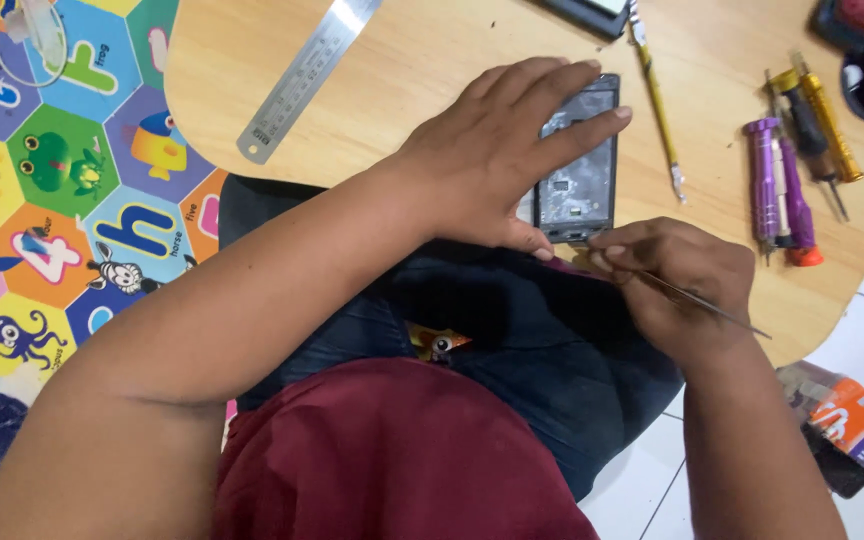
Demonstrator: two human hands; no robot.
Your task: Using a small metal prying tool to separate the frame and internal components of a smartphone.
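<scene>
Fingers (pixel 607 258) of the right hand (pixel 687 280) pinch thin tweezers (pixel 702 302), apparently at the opened phone (pixel 580 170); left hand (pixel 497 150) lies flat, steadying it.

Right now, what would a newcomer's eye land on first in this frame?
The opened phone near the wooden table's front edge, with the left hand spread flat over it and the right hand working thin tweezers at its lower end. Next, the bright animal play mat on the floor at left, and the screwdrivers lying on the table at right.
</scene>
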